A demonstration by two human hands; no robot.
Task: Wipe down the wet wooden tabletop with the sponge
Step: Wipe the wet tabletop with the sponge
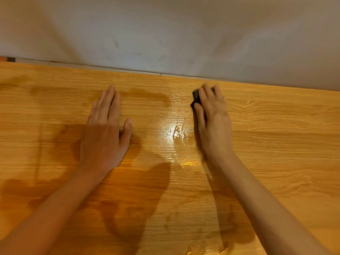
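Pressing sponge (196,96) under right hand (213,124); left hand (104,133) flat (fingers spread) on tabletop (276,144).

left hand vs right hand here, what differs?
The left hand lies flat and empty on the tabletop, fingers straight; the right hand presses on a dark sponge, fingers draped over it. The left hand looks sharp; the right hand is blurred. The left hand sits in shadow on darker damp wood; the right hand is beside a shiny puddle. Both are palm down, pointing toward the wall.
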